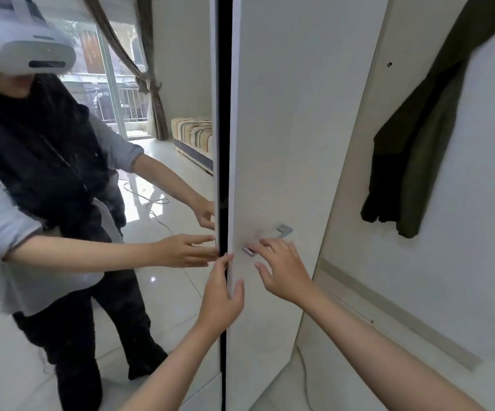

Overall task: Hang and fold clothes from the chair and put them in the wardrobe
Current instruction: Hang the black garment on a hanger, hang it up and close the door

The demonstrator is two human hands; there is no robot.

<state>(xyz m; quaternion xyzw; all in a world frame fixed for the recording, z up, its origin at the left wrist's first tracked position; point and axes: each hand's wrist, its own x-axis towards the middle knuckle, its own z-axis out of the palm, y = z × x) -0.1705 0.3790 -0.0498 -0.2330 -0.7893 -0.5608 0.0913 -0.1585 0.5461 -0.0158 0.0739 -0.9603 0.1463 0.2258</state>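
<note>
From the head camera, your left hand (222,295) reaches up and forward from the bottom of the frame, forearm slanting from lower left; its fingers curl round the vertical edge of the white wardrobe door (285,143), thumb on the door's front face and fingertips tucked into the dark gap beside it. Your right hand (282,268) comes in from the lower right on a long bare forearm, palm toward the door, fingers spread and only loosely bent; the fingertips lie on the lower end of the silver door handle (267,240), and you cannot tell whether they truly hook it. The handle's long axis slants up to the right on the door face, its upper end free of your hand. The door stands tall and upright, its long axis vertical, its edge facing you, and the narrow black gap runs top to bottom just left of it. Left of that gap is the mirrored door (121,203), showing your reflection with both hands at the same edge, and a striped sofa (194,137) behind. To the right, well apart from your hands, an olive-green garment (418,137) hangs flat against the white wall, drooping lengthwise downward.
</note>
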